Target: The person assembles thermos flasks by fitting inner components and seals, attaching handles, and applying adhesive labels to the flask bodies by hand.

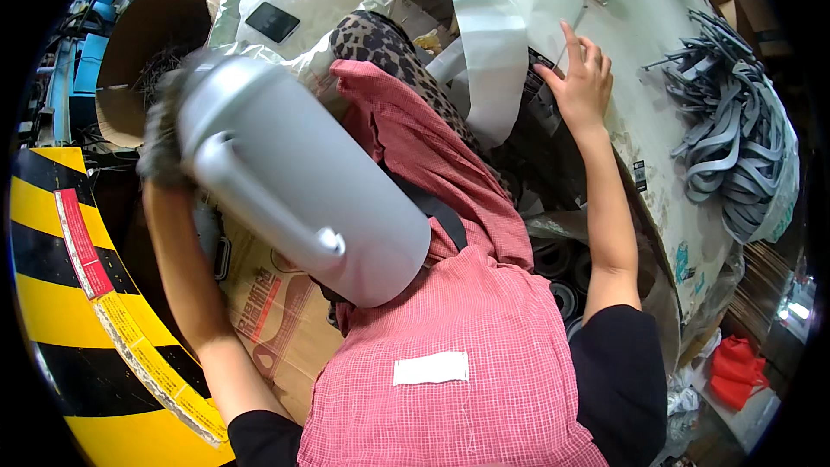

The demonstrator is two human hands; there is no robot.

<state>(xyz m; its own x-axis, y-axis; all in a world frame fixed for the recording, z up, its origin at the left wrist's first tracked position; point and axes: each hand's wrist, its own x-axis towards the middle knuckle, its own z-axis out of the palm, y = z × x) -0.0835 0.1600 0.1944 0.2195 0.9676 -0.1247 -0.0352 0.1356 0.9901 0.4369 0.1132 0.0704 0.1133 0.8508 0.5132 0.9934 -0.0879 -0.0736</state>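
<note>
Your left hand (162, 134), gloved, grips big grey jug (294, 182) at frame centre-left, raised and tilted; cannot tell if emptied. Your right hand (581, 78), fingers spread, lies flat on table (640, 121) upper right, beside white paper strip (494, 60).

**Camera placement: single head-worn view**

One fisheye view, worn at the head, looks steeply down the wearer's red checked apron (467, 329) and both forearms. It sits close: the large grey plastic jug (294, 182) fills the centre. Straight edges bend at the dark rim.
</note>
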